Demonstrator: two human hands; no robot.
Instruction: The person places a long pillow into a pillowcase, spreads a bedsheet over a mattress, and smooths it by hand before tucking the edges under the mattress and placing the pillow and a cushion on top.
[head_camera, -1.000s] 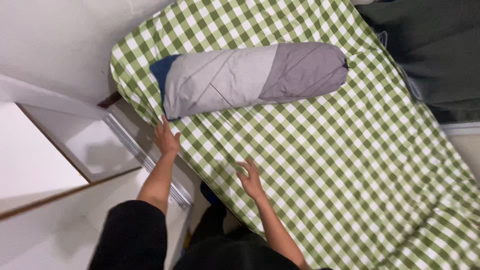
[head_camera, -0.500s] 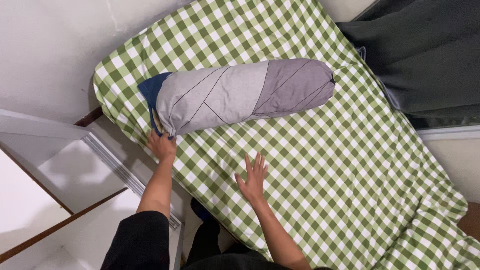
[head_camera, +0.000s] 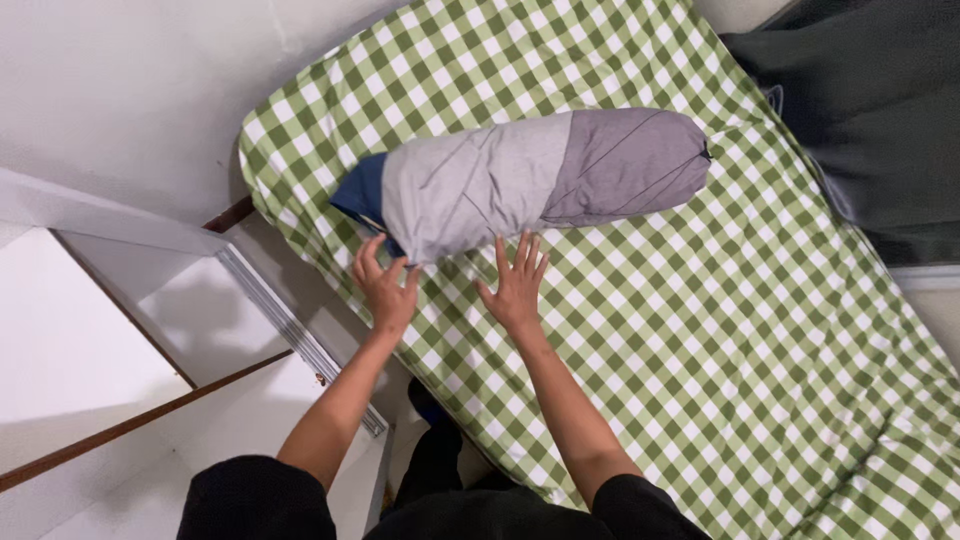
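- The bed (head_camera: 700, 330) fills most of the view, running from about 11 o'clock down to 4 o'clock, covered by a green-and-white checked sheet (head_camera: 640, 300) pulled fairly flat.
- A white wall (head_camera: 130, 90) takes the 10 o'clock corner; white cabinet panels (head_camera: 100, 330) with a brown edge lie at 8 o'clock.
- A dark grey cloth (head_camera: 870, 110) hangs at 2 o'clock, just beside the bed's far edge.
- The bolster pillow (head_camera: 530, 180) lies across the sheet at about 12 o'clock, grey in two shades with a navy end toward 10 o'clock.
- The left hand (head_camera: 385, 285) is spread wide, fingers up against the pillow's navy end at 9 o'clock of it; it grips nothing.
- The right hand (head_camera: 517, 285) is flat and wide on the sheet, fingertips touching the pillow's lower edge at 6 o'clock; it holds nothing.
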